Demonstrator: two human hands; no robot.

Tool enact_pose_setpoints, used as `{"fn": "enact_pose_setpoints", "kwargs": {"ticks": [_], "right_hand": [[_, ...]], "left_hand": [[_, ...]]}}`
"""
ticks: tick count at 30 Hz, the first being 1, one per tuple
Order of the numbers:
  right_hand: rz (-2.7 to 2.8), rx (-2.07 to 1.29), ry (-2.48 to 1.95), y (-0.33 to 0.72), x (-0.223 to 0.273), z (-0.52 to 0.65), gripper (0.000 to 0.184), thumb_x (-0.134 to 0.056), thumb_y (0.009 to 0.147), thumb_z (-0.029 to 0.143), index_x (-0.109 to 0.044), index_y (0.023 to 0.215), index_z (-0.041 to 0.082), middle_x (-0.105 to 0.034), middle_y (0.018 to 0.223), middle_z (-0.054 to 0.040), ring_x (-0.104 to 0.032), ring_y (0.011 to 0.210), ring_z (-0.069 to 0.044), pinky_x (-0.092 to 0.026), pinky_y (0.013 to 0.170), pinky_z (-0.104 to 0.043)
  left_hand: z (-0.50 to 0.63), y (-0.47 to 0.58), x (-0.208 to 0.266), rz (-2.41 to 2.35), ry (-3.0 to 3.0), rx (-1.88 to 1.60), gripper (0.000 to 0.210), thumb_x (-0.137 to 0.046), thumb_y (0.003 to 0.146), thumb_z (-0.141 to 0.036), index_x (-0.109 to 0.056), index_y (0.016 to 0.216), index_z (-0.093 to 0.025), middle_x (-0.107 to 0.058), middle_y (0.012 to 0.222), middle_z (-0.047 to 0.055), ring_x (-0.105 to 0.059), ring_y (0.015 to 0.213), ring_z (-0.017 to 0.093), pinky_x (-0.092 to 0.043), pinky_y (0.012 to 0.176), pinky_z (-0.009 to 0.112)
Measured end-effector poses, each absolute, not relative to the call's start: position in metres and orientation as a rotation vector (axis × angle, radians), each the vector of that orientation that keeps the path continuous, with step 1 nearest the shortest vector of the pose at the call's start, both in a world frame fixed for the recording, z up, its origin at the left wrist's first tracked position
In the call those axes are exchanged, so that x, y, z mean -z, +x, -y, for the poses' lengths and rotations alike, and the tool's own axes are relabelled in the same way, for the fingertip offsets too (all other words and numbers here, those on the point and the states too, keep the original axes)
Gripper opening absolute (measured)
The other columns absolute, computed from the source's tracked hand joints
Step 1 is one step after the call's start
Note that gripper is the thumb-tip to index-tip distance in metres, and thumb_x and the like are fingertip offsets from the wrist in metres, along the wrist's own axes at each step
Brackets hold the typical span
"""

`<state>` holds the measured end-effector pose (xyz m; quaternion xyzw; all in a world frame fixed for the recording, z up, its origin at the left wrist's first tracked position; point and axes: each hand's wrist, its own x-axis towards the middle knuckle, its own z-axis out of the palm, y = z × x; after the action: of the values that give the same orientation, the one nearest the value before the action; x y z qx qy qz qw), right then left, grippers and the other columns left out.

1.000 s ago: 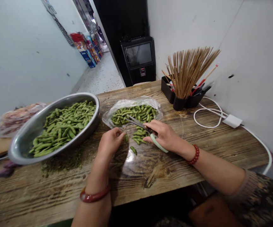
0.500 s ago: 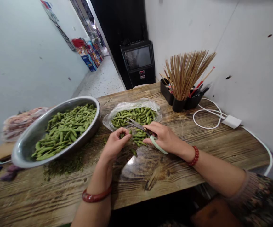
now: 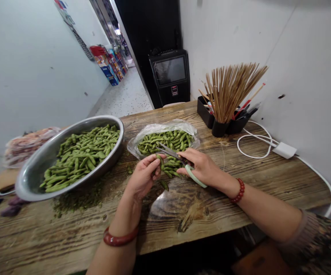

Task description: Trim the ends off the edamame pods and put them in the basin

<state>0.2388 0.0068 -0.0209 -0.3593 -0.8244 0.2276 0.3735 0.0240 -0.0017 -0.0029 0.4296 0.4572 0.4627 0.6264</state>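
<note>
Firmly, green pod [image 3: 161,162] pinched in left grip [image 3: 144,173].

Softly lit, with pale glare toward the front edge of the desk [image 3: 217,212]. Dark beneath; stretched and blurry toward the margins.

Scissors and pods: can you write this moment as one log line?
left hand: pinching green pod | right hand: holding scissors, blades parted | metal bowl: pods inside | plastic bag: pods inside
</note>
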Motion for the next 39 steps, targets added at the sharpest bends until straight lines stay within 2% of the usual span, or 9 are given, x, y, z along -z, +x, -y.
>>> {"fn": "enact_pose_setpoints", "kwargs": {"ticks": [12,19,21,25,32,35,39], "right_hand": [[2.209,-0.6,-0.914,0.2386,0.0178,-0.0047,0.051,-0.07,0.078,0.033,-0.053,0.124,0.017,-0.056,0.095,-0.006,-0.054,0.077,-0.016,-0.047,0.071,-0.029],[2.255,-0.61,-0.911,0.2385,0.0163,-0.0035,0.057,-0.072,0.076,0.036,-0.052,0.126,0.018,-0.056,0.097,-0.007,-0.055,0.082,-0.018,-0.047,0.072,-0.03],[2.259,-0.626,-0.912,0.2385,0.0152,-0.003,0.057,-0.072,0.076,0.036,-0.053,0.125,0.018,-0.056,0.097,-0.0071,-0.055,0.082,-0.018,-0.047,0.072,-0.03],[2.262,-0.625,-0.914,0.2381,0.0158,-0.0028,0.058,-0.073,0.075,0.037,-0.052,0.125,0.018,-0.056,0.097,-0.0067,-0.055,0.082,-0.018,-0.047,0.072,-0.03],[2.268,-0.62,-0.907,0.2386,0.0166,-0.003,0.051,-0.07,0.079,0.035,-0.054,0.124,0.019,-0.057,0.094,-0.006,-0.055,0.079,-0.017,-0.046,0.071,-0.028],[2.276,-0.613,-0.901,0.2393,0.0158,-0.003,0.048,-0.068,0.08,0.034,-0.054,0.124,0.019,-0.057,0.094,-0.0059,-0.056,0.081,-0.017,-0.046,0.073,-0.028],[2.269,-0.635,-0.88,0.24,0.0157,-0.003,0.046,-0.067,0.081,0.034,-0.055,0.123,0.02,-0.058,0.094,-0.0059,-0.057,0.081,-0.017,-0.046,0.073,-0.028]], "left_hand": [[0.0039,0.0279,0.0066,-1.123,1.023,-1.125,0.023,-0.074,0.069,-0.027,-0.056,0.078,-0.017,-0.042,0.051,-0.008,-0.032,0.042,0.003,-0.024,0.04,0.015],[0.0038,0.0312,0.0092,-1.222,1.206,-1.121,0.021,-0.075,0.066,-0.027,-0.067,0.082,-0.015,-0.056,0.061,-0.004,-0.038,0.046,0.005,-0.03,0.045,0.018],[0.0033,0.0314,0.0095,-1.238,1.265,-1.132,0.019,-0.075,0.066,-0.026,-0.069,0.081,-0.016,-0.061,0.066,-0.001,-0.044,0.05,0.007,-0.034,0.048,0.02],[0.0028,0.0318,0.0085,-1.225,1.388,-1.132,0.014,-0.074,0.066,-0.024,-0.07,0.076,-0.015,-0.068,0.077,0.003,-0.058,0.072,0.015,-0.044,0.069,0.025],[0.0039,0.0336,0.0057,-1.209,1.399,-1.142,0.01,-0.072,0.068,-0.021,-0.072,0.077,-0.016,-0.068,0.079,0.003,-0.059,0.078,0.016,-0.044,0.078,0.027],[0.0036,0.0335,0.0057,-1.224,1.386,-1.155,0.009,-0.073,0.067,-0.02,-0.072,0.074,-0.016,-0.067,0.076,0.003,-0.058,0.076,0.016,-0.044,0.076,0.027],[0.0029,0.0321,0.007,-1.279,1.324,-1.154,0.011,-0.076,0.063,-0.021,-0.07,0.071,-0.014,-0.064,0.07,0.002,-0.055,0.068,0.014,-0.042,0.065,0.024]]}}
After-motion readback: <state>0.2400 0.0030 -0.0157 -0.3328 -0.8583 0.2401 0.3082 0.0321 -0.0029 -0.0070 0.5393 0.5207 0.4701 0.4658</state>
